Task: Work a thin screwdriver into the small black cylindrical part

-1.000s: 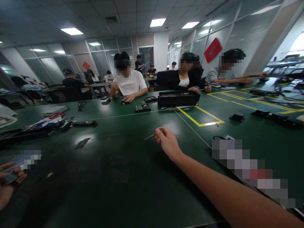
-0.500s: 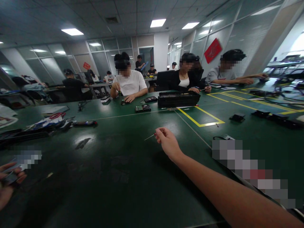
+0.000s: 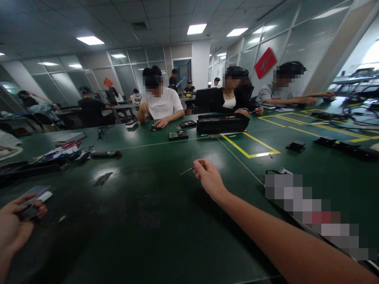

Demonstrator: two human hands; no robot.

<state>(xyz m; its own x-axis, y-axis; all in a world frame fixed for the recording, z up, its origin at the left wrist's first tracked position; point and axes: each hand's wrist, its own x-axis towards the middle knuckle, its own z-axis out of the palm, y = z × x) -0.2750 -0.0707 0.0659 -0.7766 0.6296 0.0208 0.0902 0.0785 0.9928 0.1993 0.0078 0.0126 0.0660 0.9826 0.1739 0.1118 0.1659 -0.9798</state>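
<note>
My right hand [image 3: 209, 177] reaches over the middle of the green table, closed around a slim screwdriver [image 3: 187, 170]. Its thin metal shaft points left, and a bit of red shows at the fingers; the rest of the handle is hidden. At the left edge my left hand [image 3: 20, 225] is closed on a clear flat piece [image 3: 34, 191] with a white rounded part [image 3: 44, 196]. A dark grey part [image 3: 29, 212] shows between those fingers; its kind I cannot make out. A small pale scrap [image 3: 62, 218] lies to the right of that hand.
Tools with red handles [image 3: 71, 144] lie in a heap at left, beside a dark pen-like tool [image 3: 106, 154]. Across the table are a circuit board [image 3: 178, 135], a long black case [image 3: 222, 123] and co-workers. Black brackets [image 3: 295, 146] and cables [image 3: 352, 114] lie at right.
My left hand has moved right and further into view with the clear piece, which has tilted slightly. My right hand and the screwdriver have stayed in place.
</note>
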